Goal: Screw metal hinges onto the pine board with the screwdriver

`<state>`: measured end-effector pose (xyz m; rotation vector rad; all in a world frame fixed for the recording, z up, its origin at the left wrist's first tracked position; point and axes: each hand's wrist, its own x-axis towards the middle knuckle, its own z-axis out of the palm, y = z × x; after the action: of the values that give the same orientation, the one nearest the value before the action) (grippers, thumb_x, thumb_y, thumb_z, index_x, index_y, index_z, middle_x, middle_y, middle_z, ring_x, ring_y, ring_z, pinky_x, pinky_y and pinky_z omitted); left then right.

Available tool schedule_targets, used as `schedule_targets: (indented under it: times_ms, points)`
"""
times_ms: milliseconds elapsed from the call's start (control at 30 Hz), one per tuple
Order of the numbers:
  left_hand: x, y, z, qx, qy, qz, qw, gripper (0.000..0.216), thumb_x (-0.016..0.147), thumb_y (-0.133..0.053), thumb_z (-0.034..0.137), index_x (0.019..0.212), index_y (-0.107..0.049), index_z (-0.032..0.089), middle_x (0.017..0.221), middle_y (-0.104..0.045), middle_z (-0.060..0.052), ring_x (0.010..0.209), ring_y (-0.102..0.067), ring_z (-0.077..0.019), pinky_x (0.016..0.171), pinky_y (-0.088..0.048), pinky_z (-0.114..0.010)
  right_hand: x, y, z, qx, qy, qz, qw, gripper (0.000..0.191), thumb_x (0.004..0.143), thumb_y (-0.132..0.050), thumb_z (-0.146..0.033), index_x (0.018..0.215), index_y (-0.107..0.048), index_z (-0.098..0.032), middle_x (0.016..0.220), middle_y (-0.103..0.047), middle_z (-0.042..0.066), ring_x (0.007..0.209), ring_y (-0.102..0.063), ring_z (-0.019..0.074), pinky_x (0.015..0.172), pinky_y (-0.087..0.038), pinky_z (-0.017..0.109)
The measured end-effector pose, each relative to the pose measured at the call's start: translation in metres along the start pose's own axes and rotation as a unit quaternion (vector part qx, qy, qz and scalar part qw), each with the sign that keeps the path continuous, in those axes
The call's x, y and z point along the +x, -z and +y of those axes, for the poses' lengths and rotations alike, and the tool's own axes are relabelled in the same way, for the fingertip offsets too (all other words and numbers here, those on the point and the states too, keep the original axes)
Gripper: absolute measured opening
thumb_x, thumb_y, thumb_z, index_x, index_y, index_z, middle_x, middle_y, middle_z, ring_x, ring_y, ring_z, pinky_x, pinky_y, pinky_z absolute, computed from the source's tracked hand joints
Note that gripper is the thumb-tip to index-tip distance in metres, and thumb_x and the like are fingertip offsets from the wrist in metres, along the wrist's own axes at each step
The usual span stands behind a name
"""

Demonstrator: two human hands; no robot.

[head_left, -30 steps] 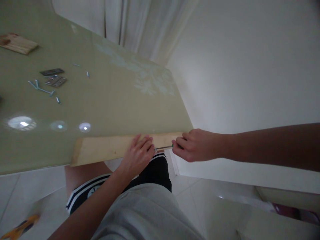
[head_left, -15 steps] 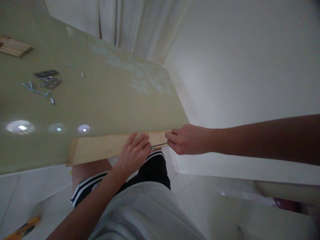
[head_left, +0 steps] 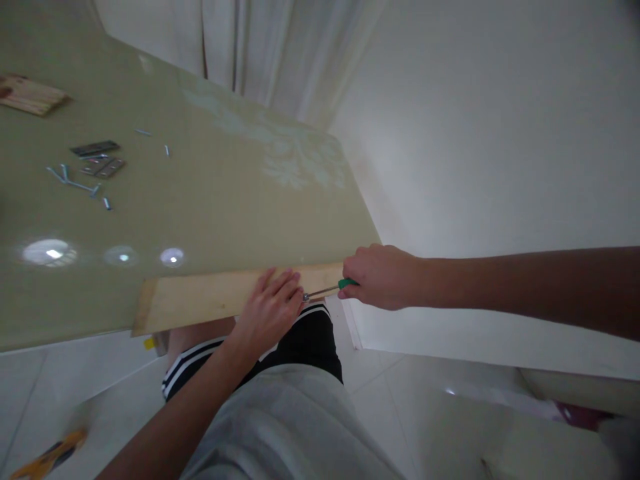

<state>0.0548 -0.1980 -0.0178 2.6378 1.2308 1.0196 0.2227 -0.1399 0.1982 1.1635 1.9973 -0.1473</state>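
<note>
A long pale wooden board [head_left: 195, 295] lies along the near edge of the table. My left hand [head_left: 270, 305] is laid over its near side, fingers pressed on the top face, thumb out of sight. In my right hand [head_left: 377, 277] is a screwdriver [head_left: 346, 285], its green handle mostly covered by curled fingers. The thin shaft points left to a small shiny metal piece [head_left: 305, 297] at the board's near edge, right beside my left fingertips. Whether the tip sits in that piece is too small to tell.
On the glossy green table [head_left: 225, 207] lie metal hinges [head_left: 103, 167], several loose screws [head_left: 80, 185] and a short wooden piece [head_left: 35, 95]. A white wall [head_left: 475, 167] rises at the right. A yellow-orange tool [head_left: 50, 457] is on the floor at lower left.
My right hand has turned and drawn back slightly to the right, so the screwdriver's green handle now shows. My left hand and the board stay nearly in place.
</note>
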Motion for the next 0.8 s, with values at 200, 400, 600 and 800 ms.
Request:
schedule_targets:
  times_ms: [200,400,600,800]
  points:
    - [0.001,0.001,-0.001,-0.013,0.011,-0.006,1.0,0.014,0.101,-0.064,0.027,0.104,-0.076,0.022,0.126,-0.077,-0.008,0.126,-0.068,-0.0285,0.117,-0.043,-0.053,-0.002,0.001,0.011,0.097,0.083,0.18,0.975,0.022,0.095,-0.057,-0.026,0.106,-0.072,-0.014,0.102,-0.072,0.013,0.083,-0.065,0.0207,0.074,-0.044,0.031]
    - [0.001,0.002,-0.003,-0.011,0.006,-0.019,1.0,0.015,0.1,-0.064,0.029,0.108,-0.075,0.023,0.129,-0.077,-0.008,0.126,-0.068,-0.0274,0.115,-0.044,-0.051,0.006,-0.031,0.003,0.287,0.137,0.454,0.833,0.016,0.094,-0.058,-0.019,0.107,-0.066,-0.016,0.095,-0.07,0.004,0.085,-0.065,0.015,0.082,-0.047,0.027]
    - [0.002,0.003,-0.005,0.011,-0.005,-0.012,1.0,0.013,0.098,-0.069,0.026,0.108,-0.077,0.024,0.122,-0.079,-0.005,0.124,-0.069,-0.0259,0.115,-0.045,-0.048,0.02,-0.051,-0.028,0.539,0.25,0.518,0.616,0.031,0.103,-0.06,-0.04,0.084,-0.069,-0.017,0.075,-0.069,0.001,0.068,-0.064,0.0111,0.067,-0.051,0.024]
    - [0.003,0.001,-0.005,0.033,-0.011,-0.017,0.999,0.014,0.1,-0.068,0.031,0.104,-0.079,0.024,0.113,-0.082,-0.006,0.118,-0.072,-0.0244,0.114,-0.046,-0.045,0.044,-0.05,-0.041,0.676,0.341,0.445,0.478,0.047,0.099,-0.065,-0.055,0.07,-0.067,-0.018,0.052,-0.056,-0.005,0.042,-0.048,0.0058,0.042,-0.037,0.019]
